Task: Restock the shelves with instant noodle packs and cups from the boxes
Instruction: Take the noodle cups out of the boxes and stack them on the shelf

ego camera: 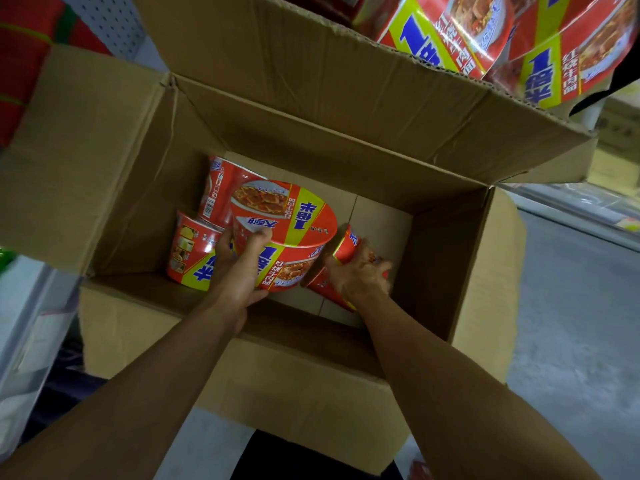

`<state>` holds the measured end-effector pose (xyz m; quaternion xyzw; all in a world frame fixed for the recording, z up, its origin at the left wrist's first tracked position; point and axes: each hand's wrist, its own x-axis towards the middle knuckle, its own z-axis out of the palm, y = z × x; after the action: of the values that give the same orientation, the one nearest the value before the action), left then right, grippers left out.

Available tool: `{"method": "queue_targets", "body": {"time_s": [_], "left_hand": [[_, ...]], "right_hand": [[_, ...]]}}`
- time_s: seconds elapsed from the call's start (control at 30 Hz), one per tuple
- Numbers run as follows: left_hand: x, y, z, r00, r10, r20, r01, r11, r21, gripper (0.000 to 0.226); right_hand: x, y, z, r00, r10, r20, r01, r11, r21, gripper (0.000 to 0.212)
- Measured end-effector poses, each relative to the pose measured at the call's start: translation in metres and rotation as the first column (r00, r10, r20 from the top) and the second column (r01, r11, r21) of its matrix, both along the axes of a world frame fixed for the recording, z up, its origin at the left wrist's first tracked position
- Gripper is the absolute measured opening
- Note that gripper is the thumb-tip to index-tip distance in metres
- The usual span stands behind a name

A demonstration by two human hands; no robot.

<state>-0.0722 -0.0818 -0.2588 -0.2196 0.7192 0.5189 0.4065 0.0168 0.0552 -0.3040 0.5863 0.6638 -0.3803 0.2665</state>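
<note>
while inside the box [450, 258], both hands [242, 271] on noodle cups [287, 216]

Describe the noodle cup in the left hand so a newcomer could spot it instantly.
Look into the open cardboard box. Four red-and-yellow cups are inside; the left hand grips the large noodle cup at centre. It alone shows its full round lid, raised above the others.

Bare forearms, no sleeves (wrists unadorned), dark trousers [294, 459]
</note>
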Motion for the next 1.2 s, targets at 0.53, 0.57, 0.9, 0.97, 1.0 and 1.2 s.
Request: {"method": "queue_targets", "body": {"time_s": [0.53,0.57,0.9,0.97,1.0,1.2], "left_hand": [[0.002,-0.006,0.041,0.994,0.096,-0.058,-0.094,0.995,0.026,0.060],[0.004,-0.007,0.048,0.991,0.110,-0.075,-0.108,0.993,0.037,0.059],[0.036,-0.036,0.134,0.948,0.255,-0.190,-0.219,0.957,0.192,0.055],[0.045,-0.042,0.154,0.926,0.307,-0.218,-0.260,0.941,0.218,0.055],[0.050,-0.045,0.164,0.913,0.336,-0.231,-0.284,0.931,0.230,0.053],[0.074,-0.066,0.223,0.824,0.474,-0.309,-0.379,0.868,0.321,0.041]], "right_hand": [[0.032,0.024,0.050,0.978,-0.105,-0.179,0.094,0.993,-0.073,0.072],[0.034,0.026,0.059,0.974,-0.112,-0.197,0.098,0.992,-0.083,0.071],[0.040,0.024,0.174,0.914,-0.045,-0.404,0.014,0.997,-0.079,0.069],[0.039,0.021,0.194,0.904,0.002,-0.427,-0.029,0.998,-0.055,0.070],[0.039,0.020,0.205,0.899,0.026,-0.438,-0.049,0.998,-0.042,0.069],[0.041,0.007,0.259,0.848,0.111,-0.518,-0.131,0.991,0.000,0.066]]}}
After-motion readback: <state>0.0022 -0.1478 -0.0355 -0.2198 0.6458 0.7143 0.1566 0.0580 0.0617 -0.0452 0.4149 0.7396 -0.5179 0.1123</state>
